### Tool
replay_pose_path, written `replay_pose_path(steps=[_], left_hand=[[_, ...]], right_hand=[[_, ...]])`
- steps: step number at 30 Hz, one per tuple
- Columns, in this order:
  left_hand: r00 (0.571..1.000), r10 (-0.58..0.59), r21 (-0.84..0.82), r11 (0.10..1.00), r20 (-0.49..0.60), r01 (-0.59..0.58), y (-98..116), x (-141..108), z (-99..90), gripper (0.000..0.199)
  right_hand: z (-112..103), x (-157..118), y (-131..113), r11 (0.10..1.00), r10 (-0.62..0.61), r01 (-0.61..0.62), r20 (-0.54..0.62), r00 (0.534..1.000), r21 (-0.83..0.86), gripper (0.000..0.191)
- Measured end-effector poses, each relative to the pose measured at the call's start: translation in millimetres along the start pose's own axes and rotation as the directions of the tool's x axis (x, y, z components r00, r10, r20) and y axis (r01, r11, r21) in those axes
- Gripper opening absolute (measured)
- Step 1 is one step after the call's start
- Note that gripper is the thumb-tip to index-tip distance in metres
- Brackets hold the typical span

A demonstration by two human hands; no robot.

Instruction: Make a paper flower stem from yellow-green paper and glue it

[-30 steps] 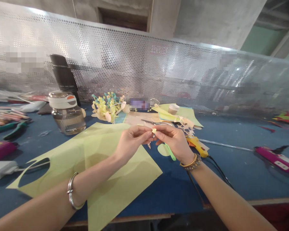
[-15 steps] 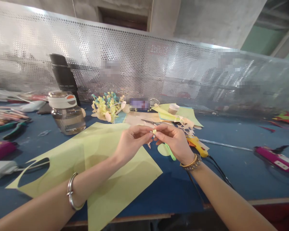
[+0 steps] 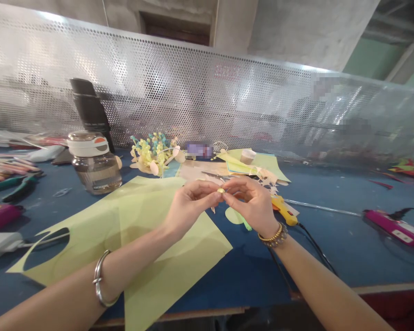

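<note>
One yellow bit [image 3: 221, 191] — lidded see-through bottle [image 3: 98, 173]

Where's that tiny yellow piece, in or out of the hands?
In: the left hand and right hand meet, pinching the yellow piece between them.

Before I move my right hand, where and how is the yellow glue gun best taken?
Grip the yellow glue gun around its handle, probably from the near right: that end shows past your right hand, which seems to hide part of the gun. The handle slants rightward toward you, with the black cord leaving its end.
</note>
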State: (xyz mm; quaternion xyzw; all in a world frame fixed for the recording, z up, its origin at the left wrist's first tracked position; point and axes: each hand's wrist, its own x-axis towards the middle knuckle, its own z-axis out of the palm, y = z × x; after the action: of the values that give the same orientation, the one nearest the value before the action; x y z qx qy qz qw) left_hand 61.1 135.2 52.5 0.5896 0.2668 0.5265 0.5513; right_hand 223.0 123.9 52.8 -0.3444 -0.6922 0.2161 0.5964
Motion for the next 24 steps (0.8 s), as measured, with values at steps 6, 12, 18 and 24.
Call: replay_pose_path(steps=[6,12,18,24], left_hand=[[1.0,0.004,-0.014,1.0,0.001,-0.004,1.6,-0.6,0.8,0.019],[0.998,-0.053,-0.094,0.994,0.038,0.056,-0.8,0.5,-1.3,0.016],[0.996,-0.085,-0.134,0.987,0.041,0.09,-2.1,0.8,-3.4,0.015],[0.997,-0.064,-0.111,0.991,0.043,0.068,-0.3,1.5,-2.9,0.014]], right_hand=[[-0.6,0.6,2.9,0.997,-0.068,0.068,-0.005,0.998,-0.041,0.015],[-2.0,1.4,2.3,0.99,-0.122,0.123,0.02,0.992,-0.072,0.01],[-4.3,1.6,0.0,0.985,-0.13,0.131,0.02,0.991,-0.108,0.009],[-3.6,0.8,-2.4,0.987,-0.12,0.126,0.063,0.991,-0.104,0.017]])
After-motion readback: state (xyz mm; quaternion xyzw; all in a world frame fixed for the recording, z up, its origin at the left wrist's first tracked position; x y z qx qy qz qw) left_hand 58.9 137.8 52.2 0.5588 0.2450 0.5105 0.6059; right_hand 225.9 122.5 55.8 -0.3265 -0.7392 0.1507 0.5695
